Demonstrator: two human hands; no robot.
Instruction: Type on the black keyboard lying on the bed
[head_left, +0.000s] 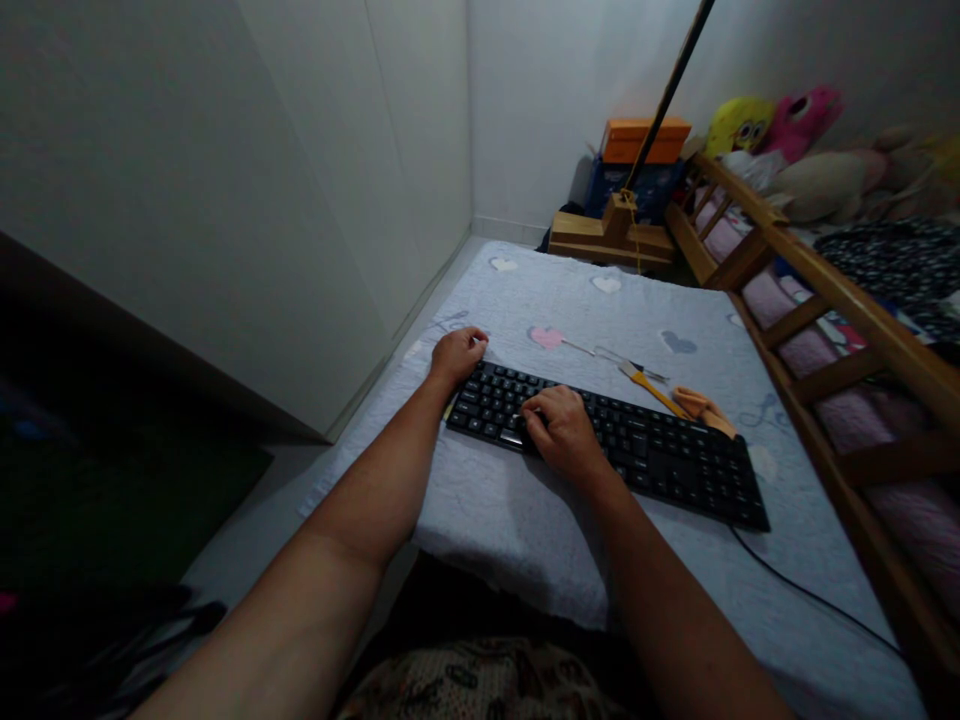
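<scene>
A pale cloth (pixel 480 490) spreads across the frame's middle, a black keyboard (pixel 634 440) on it, right of centre. The right hand (pixel 562 425) bends over its keys, the left hand (pixel 457 355) curls at its upper-left corner; whether either grips anything, I can't tell.

Blk kbd (pixel 634 442), keys-up on cloth (pixel 480 500).

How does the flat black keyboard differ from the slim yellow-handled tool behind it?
The flat black keyboard dwarfs the slim yellow-handled tool. The right hand rests on the keyboard; the tool is untouched. The keyboard has a black cable; the tool, none. Both lie on pale patterned cloth.
</scene>
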